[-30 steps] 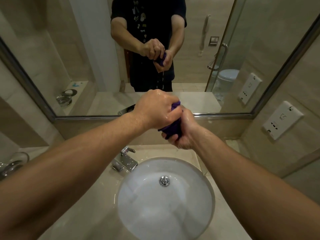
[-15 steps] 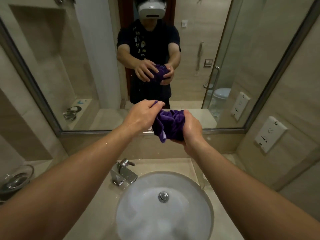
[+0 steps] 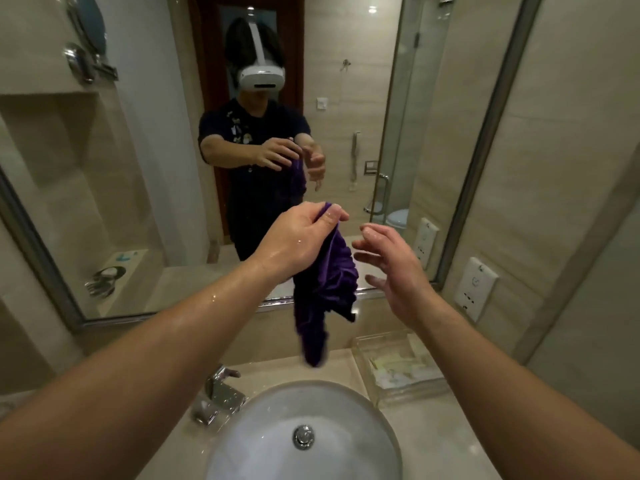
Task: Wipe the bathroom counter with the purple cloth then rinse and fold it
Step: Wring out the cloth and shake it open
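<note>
The purple cloth point(image 3: 327, 289) hangs crumpled and damp in the air above the white sink basin point(image 3: 263, 441). My left hand point(image 3: 298, 237) pinches its top corner between thumb and fingers. Just to the right of the cloth, my right hand point(image 3: 391, 268) is open with fingers spread and does not touch it. Both forearms look wet. The beige counter point(image 3: 426, 441) surrounds the basin.
A chrome faucet point(image 3: 218, 396) stands left of the basin. A clear box point(image 3: 394, 368) of small items sits on the counter at the right. The large mirror point(image 3: 242, 133) fills the wall ahead, and wall sockets point(image 3: 476, 287) are on the right wall.
Both hands were wringing the balled cloth, then opened it out. Now my right hand has let go, and the cloth hangs down from my left hand alone. The view has tilted up.
</note>
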Tool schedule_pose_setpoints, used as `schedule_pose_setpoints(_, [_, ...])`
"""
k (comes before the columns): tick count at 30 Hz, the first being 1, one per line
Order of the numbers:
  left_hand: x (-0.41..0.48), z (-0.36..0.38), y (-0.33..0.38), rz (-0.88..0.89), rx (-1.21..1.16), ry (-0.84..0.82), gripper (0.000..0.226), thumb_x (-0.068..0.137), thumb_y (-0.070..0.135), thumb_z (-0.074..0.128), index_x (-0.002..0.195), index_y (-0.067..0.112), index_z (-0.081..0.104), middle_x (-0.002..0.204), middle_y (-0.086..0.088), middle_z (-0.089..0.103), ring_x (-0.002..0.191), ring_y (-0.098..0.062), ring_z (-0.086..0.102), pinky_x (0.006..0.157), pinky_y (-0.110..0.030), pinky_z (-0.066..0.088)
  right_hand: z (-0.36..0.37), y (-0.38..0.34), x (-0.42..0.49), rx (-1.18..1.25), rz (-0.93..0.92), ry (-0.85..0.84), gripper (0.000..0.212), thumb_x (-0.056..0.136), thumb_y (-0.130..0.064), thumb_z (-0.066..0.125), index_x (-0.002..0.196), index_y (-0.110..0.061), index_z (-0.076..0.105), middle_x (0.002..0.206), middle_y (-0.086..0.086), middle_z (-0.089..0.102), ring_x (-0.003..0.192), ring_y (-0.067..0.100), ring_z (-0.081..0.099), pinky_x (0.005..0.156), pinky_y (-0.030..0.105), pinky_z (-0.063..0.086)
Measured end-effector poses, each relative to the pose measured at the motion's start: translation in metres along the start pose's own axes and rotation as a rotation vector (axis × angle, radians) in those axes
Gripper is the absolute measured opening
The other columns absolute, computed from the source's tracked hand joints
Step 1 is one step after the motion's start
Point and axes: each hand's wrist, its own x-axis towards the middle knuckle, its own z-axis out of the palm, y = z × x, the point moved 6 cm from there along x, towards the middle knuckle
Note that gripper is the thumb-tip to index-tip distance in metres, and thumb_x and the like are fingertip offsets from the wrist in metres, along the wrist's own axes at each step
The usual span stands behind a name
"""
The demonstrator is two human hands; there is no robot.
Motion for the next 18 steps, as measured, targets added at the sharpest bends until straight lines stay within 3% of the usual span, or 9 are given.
schedule_pose_setpoints(3, [0.006,0.009,0.025,0.088,0.197,-0.004,0.039,0.104,0.050,0.042,0.102,0.025,0.072,0.100,0.004,0.065,0.093,-0.015,0.062,0.087,-0.045,0.053,0.000,-0.025,-0.004,-0.204,-0.146,-0.084,0.054,0.079,-0.050,0.077,0.126,-0.030,0.060,0.115,-0.001,0.069,0.103,0.005,0.068,0.083,0.023,0.055])
schedule_pose_setpoints(6, [0.010,0.009,0.038,0.072,0.121,0.004,0.036,0.103,0.052,0.042,0.107,0.032,0.072,0.097,0.007,0.070,0.092,-0.010,0.066,0.087,-0.041,0.055,-0.004,-0.041,-0.005,-0.311,-0.145,-0.116,0.088,0.062,-0.063,0.078,0.136,-0.022,0.054,0.119,0.003,0.068,0.108,0.016,0.069,0.093,0.037,0.059])
schedule_pose_setpoints(8, [0.013,0.010,0.045,0.066,0.120,0.016,0.037,0.103,0.052,0.042,0.112,0.033,0.072,0.098,0.007,0.074,0.094,-0.010,0.068,0.089,-0.038,0.055,-0.007,-0.050,-0.006,-0.407,-0.165,-0.193,0.078,0.066,-0.058,0.077,0.132,-0.020,0.058,0.118,0.001,0.069,0.108,0.018,0.069,0.094,0.042,0.058])
schedule_pose_setpoints(10, [0.016,0.014,0.054,0.084,0.158,0.037,0.040,0.103,0.052,0.042,0.110,0.027,0.073,0.096,0.003,0.075,0.092,-0.013,0.068,0.086,-0.037,0.055,-0.009,-0.059,-0.010,-0.552,-0.240,-0.222,0.050,0.080,-0.045,0.073,0.124,-0.022,0.063,0.110,-0.002,0.072,0.102,0.017,0.070,0.090,0.043,0.059])
schedule_pose_setpoints(12, [0.018,0.016,0.066,0.105,0.171,0.054,0.043,0.102,0.053,0.044,0.105,0.023,0.074,0.090,0.001,0.075,0.086,-0.015,0.069,0.082,-0.042,0.055,-0.015,-0.075,-0.011,-0.671,-0.358,-0.130,0.020,0.092,-0.034,0.064,0.108,-0.023,0.070,0.093,-0.005,0.074,0.087,0.014,0.071,0.078,0.040,0.059])
schedule_pose_setpoints(13, [0.020,0.015,0.072,0.107,0.186,0.054,0.044,0.101,0.054,0.045,0.100,0.022,0.075,0.085,0.000,0.075,0.082,-0.017,0.068,0.080,-0.046,0.055,-0.020,-0.084,-0.011,-0.708,-0.396,-0.075,0.015,0.096,-0.030,0.059,0.099,-0.022,0.071,0.084,-0.005,0.073,0.079,0.013,0.069,0.070,0.038,0.056])
schedule_pose_setpoints(15, [0.025,0.012,0.081,0.086,0.247,0.042,0.047,0.100,0.058,0.044,0.088,0.025,0.075,0.073,-0.001,0.072,0.069,-0.021,0.066,0.071,-0.048,0.055,-0.037,-0.102,-0.008,-0.742,-0.434,0.024,0.024,0.101,-0.027,0.051,0.089,-0.019,0.070,0.076,-0.003,0.069,0.072,0.014,0.063,0.062,0.034,0.046])
schedule_pose_setpoints(18, [0.031,0.008,0.097,0.042,0.287,0.083,0.059,0.097,0.063,0.044,0.077,0.015,0.072,0.064,-0.006,0.065,0.057,-0.024,0.057,0.059,-0.044,0.047,-0.063,-0.130,-0.005,-0.711,-0.463,0.071,0.024,0.106,-0.028,0.044,0.100,-0.023,0.067,0.082,-0.006,0.065,0.076,0.012,0.061,0.060,0.029,0.045])
